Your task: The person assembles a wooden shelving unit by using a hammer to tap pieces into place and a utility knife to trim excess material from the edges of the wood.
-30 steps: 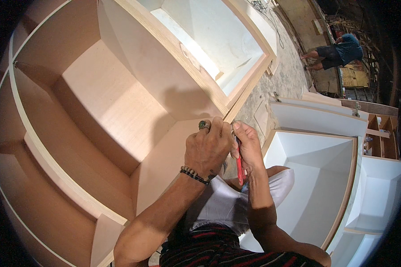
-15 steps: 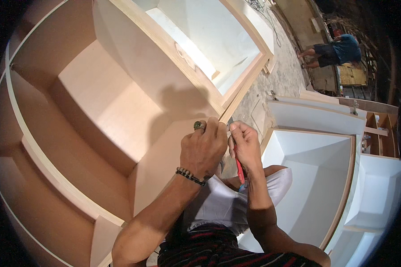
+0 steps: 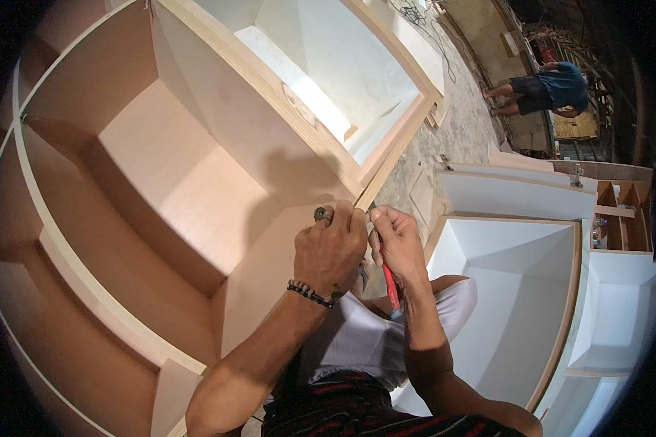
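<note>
My left hand [image 3: 332,244], with a green-stoned ring and a beaded bracelet, bends its fingers over the pale wooden edge strip [image 3: 377,182] at the near corner of a large wooden cabinet [image 3: 295,91]. Right beside it, my right hand [image 3: 399,240] is closed around a slim red-handled tool [image 3: 391,288]. Its dark tip shows by my thumb, against the strip's end. The tool's exact kind is hard to make out, since my fingers cover its middle.
Open brown compartments [image 3: 182,138] fill the left side. At the right lies a white-lined cabinet box [image 3: 514,291], with a hinged white panel [image 3: 514,193] behind it. A loose cable [image 3: 415,11] lies on the floor at the back. Far off stands another person [image 3: 561,86].
The view has shifted slightly. Both hands keep their place at the strip's end, with the red-handled tool still in my right hand. The person at the back has changed arm position.
</note>
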Demonstrator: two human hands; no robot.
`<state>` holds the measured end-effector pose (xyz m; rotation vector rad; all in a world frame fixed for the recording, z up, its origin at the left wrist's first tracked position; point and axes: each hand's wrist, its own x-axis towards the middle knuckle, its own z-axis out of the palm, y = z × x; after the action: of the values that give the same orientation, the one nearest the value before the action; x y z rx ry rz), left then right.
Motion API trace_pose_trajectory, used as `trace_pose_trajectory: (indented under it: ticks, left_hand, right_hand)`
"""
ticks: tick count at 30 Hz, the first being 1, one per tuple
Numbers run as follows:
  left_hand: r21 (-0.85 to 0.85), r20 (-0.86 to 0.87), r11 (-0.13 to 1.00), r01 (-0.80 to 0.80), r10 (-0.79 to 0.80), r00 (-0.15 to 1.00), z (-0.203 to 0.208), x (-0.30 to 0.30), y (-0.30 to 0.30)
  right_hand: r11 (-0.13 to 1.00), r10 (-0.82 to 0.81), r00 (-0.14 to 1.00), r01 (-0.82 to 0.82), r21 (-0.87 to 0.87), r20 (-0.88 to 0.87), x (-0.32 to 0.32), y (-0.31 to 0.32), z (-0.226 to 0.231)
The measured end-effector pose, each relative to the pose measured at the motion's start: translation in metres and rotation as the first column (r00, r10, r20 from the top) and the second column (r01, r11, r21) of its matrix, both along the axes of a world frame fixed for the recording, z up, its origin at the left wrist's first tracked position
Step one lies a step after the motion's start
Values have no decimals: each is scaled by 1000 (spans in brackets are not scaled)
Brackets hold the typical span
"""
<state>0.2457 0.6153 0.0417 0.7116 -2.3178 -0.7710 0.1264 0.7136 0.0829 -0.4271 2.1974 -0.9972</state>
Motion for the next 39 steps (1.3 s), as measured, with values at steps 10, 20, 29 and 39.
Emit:
trace_pose_trajectory:
  ticks: [10, 20, 29, 39]
  left_hand:
    - [104, 25, 994, 41, -44, 999, 1, 2, 1]
    - [34, 12, 999, 16, -16, 1000, 4, 1, 0]
    - [6, -25, 1000, -14, 14, 1000, 2, 1, -1]
    - [135, 34, 990, 45, -50, 998, 2, 2, 1]
  right_hand:
    - [982, -105, 962, 141, -129, 252, 1, 5, -7]
    - [997, -54, 998, 55, -59, 12, 4, 5, -4]
    - [998, -51, 999, 52, -34, 10, 4, -2, -4]
    - [969, -153, 973, 182, -166, 171, 8, 2, -17]
